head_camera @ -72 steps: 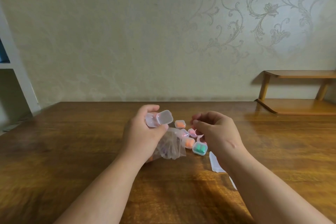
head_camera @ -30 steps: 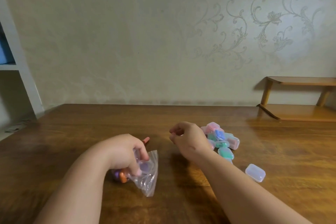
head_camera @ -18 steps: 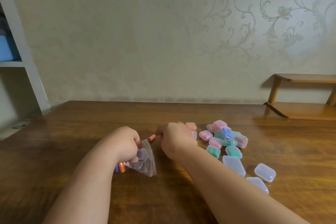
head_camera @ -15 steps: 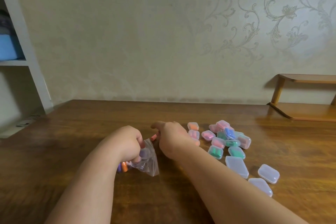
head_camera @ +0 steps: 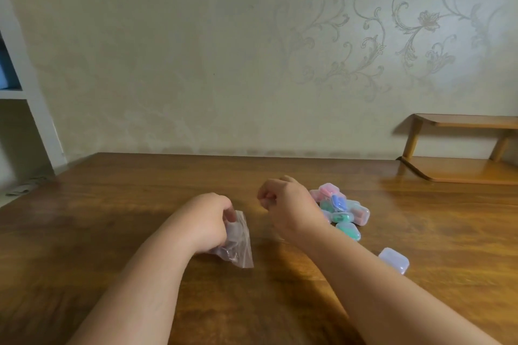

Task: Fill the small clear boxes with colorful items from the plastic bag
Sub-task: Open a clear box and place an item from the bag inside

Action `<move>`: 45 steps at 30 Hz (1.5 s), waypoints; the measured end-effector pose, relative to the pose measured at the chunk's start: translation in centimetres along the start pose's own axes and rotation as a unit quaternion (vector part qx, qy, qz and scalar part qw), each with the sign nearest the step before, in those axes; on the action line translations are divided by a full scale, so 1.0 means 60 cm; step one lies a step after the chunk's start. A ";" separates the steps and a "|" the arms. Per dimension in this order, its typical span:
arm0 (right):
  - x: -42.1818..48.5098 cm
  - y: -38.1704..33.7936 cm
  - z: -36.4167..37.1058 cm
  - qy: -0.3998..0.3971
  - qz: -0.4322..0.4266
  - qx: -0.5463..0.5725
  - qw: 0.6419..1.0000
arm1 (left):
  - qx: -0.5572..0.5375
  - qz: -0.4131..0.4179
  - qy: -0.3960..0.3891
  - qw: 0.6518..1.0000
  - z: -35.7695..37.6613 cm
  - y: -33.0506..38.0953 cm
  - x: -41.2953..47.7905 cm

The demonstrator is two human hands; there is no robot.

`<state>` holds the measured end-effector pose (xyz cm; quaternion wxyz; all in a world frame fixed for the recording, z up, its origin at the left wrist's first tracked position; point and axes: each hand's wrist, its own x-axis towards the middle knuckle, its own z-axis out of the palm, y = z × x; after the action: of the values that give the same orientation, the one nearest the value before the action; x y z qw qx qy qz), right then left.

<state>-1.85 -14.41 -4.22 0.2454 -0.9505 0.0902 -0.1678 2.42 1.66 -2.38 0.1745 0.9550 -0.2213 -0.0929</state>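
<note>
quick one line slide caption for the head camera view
Left hand grips the plastic bag at a wooden table; the curled right hand hovers beside a pile of filled small boxes.

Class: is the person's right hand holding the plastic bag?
No, the left hand grips the plastic bag, while the right hand is apart from it.

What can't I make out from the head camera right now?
Head view:
- Right hand: its curled fingers hide any item they may pinch.
- Plastic bag: contents blurred, top covered by left hand.
- Pile of filled boxes: part hidden behind the right wrist.
</note>
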 end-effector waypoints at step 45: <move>-0.089 0.055 -0.064 0.108 0.031 0.286 0.951 | -0.194 0.118 0.198 0.953 0.071 0.085 -0.006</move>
<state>-8.48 -17.61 -4.14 0.5012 -0.8131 0.0936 -0.2810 -0.97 -3.73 -4.36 0.4065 0.8690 -0.2711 0.0787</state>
